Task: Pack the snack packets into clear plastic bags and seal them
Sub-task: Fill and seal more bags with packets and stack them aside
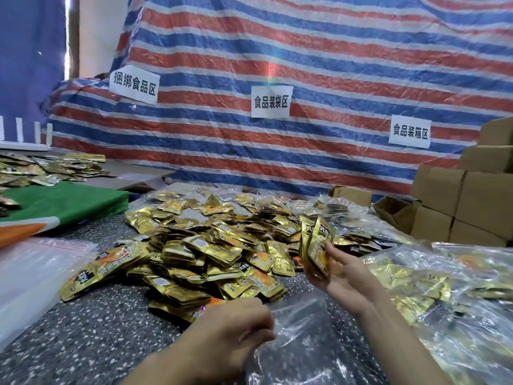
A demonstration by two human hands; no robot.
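The right hand curls round a small bunch of gold snack packets just above the clear plastic bag, while the left hand pinches the bag's edge, probably to hold its mouth open, beside the big pile on the table.

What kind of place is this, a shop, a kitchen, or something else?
Most likely a food-packing workshop: a heap of gold snack packets sits on the speckled table, paper signs on the striped tarp mark food bundling, bagging and boxing zones, and cardboard boxes are stacked at the right.
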